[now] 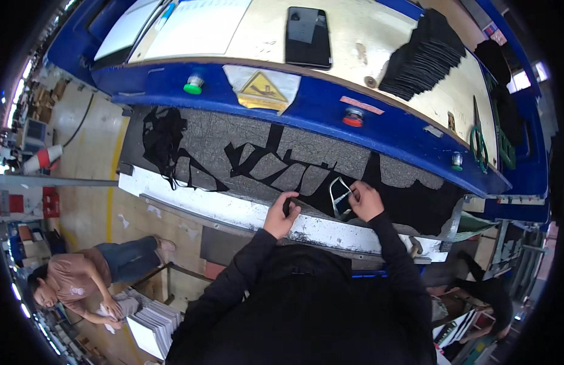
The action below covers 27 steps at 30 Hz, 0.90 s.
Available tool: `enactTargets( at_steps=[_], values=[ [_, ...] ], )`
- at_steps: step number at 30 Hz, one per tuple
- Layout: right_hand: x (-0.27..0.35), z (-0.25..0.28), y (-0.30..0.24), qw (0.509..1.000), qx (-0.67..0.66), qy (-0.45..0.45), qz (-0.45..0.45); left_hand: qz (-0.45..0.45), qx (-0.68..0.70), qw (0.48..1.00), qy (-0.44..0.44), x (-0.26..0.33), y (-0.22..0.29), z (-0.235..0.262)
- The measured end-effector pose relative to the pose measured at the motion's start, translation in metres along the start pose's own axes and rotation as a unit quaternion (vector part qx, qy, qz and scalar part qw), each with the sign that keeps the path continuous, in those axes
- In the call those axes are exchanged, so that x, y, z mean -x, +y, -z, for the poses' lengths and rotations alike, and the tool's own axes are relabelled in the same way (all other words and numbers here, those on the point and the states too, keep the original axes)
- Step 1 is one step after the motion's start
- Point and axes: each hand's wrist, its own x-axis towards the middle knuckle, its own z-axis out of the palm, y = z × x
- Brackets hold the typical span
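My right hand (366, 201) is closed on the side of a metal cutting die (335, 205), a thin silvery outline shape that stands on black cloth (409, 204). To its left, my left hand (281, 216) is curled round a small black piece (287, 208), perhaps a cut scrap; the fingers partly cover it. The black cloth spreads over a worn grey cutting board (209, 137). Toward the left it has gaps cut out of it, leaving narrow strips (254, 165). A heap of black scraps (162, 137) lies at the board's left end.
Across the far side runs a blue press beam (318, 100) with a green button (193, 84), a red button (353, 117) and a warning sign (260, 88). On its top lie a phone (308, 38), stacked black pieces (425, 55) and green-handled scissors (478, 143). A co-worker (81, 274) is at left.
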Motion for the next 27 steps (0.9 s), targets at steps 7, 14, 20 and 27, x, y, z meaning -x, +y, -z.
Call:
enactTargets(
  at_steps=[7,14,20,27],
  values=[
    [0.030,-0.101,-0.033,0.936,-0.206,0.129,-0.254,-0.123,-0.298,0.945,-0.061,-0.019,-0.005,0.007],
    [0.027,-0.099,-0.019,0.940,-0.253,0.082,-0.212,-0.175,-0.346,0.922,0.017,-0.016,-0.030,-0.012],
    [0.036,-0.111,-0.010,0.938,-0.253,0.095,-0.216,-0.213,-0.366,0.905,0.020,-0.010,-0.041,-0.016],
    [0.020,-0.097,-0.010,0.930,-0.299,0.078,-0.202,-0.236,-0.373,0.897,0.037,-0.022,-0.037,-0.017]
  ],
)
